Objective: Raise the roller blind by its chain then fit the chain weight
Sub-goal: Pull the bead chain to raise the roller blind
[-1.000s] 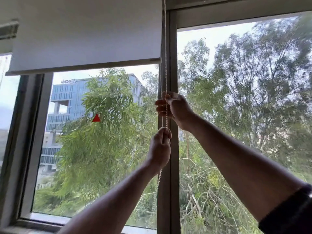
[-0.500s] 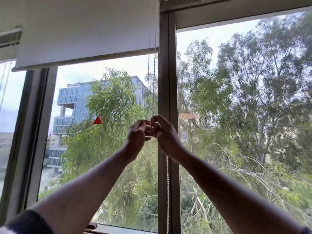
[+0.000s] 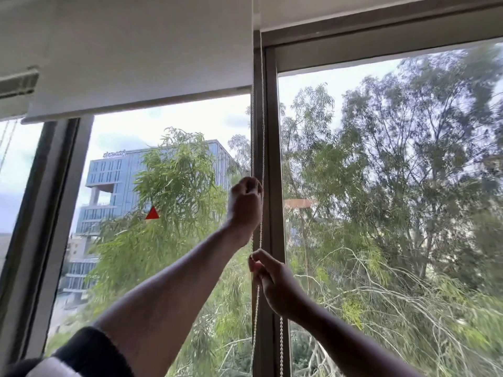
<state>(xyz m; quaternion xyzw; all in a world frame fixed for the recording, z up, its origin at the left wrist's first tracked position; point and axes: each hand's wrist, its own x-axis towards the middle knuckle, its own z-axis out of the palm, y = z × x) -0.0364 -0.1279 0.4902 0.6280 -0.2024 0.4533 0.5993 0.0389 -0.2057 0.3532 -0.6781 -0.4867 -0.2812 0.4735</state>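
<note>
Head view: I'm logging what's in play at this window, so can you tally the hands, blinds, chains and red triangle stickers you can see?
Hands: 2, left hand upper, right hand lower, both gripping the chain
Roller blinds: 1, roller blind
Bead chains: 1, chain
Red triangle stickers: 1, sticker
Total: 5

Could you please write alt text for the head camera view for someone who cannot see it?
Both hands grip a beaded chain beside the window frame, left hand above right hand. The white roller blind covers only the top of the window; trees stand outside.
</note>
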